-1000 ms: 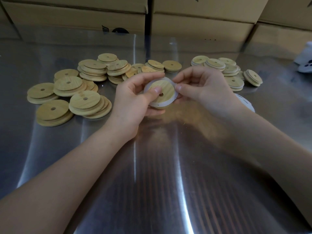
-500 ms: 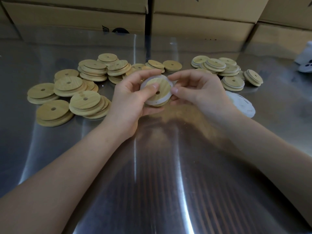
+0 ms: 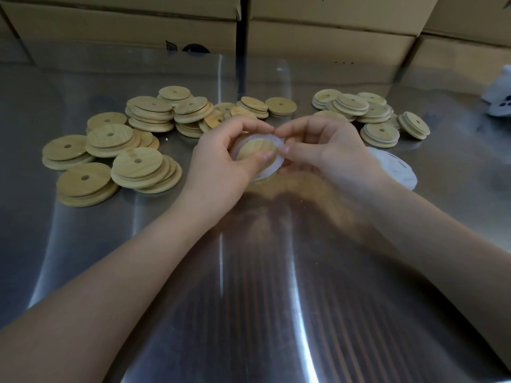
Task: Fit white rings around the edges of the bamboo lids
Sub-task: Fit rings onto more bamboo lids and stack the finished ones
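Left hand: My left hand (image 3: 221, 158) reaches in from the near left corner of the steel counter (image 3: 249, 299). Its fingers curl over the far rim of the bamboo lid (image 3: 254, 150) and the thumb presses flat on the wooden face.
Right hand: My right hand (image 3: 326, 153) comes in from the near right edge, thumb and forefinger pinching the white ring (image 3: 276, 167) at the lid's right rim.
Lid: Held between both hands over the middle of the counter, tilted toward me.
Ring: White shows round the lid's far and right edges. I cannot tell whether it is fully seated.
Bare lids (image 3: 138, 161): Heaped toward the far left.
Ringed lids (image 3: 378, 131): Clustered toward the far right.
Spare rings (image 3: 398, 170): Just beside my right wrist.
Backdrop: Cardboard boxes (image 3: 326, 42) line the far edge.
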